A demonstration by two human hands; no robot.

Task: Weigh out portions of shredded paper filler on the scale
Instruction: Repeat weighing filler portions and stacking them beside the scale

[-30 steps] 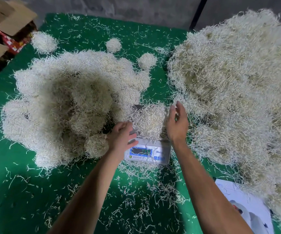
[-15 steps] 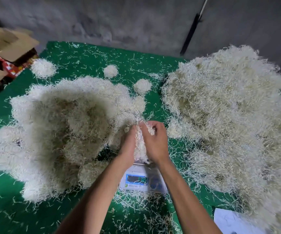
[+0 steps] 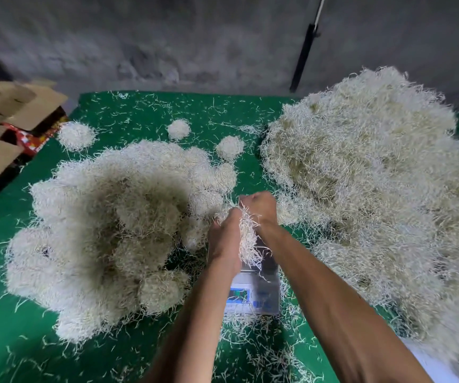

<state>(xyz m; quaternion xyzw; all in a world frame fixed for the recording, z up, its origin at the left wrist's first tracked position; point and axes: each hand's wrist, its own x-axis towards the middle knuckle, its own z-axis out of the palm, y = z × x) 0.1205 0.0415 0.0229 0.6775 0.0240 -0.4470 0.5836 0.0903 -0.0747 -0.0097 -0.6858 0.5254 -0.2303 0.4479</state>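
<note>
While raised above the scale (image 3: 253, 295), left grip (image 3: 224, 241) and right grip (image 3: 260, 210) both clamped on one wad of shredded paper (image 3: 247, 239); big heaps left and right on green table (image 3: 15, 341).

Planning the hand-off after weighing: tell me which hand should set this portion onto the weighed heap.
Left, probably. Both hands grip the portion above the scale, but the left hand is on the side of the clumped heap. The right hand sits nearer the loose pile and would have to cross over.
</note>
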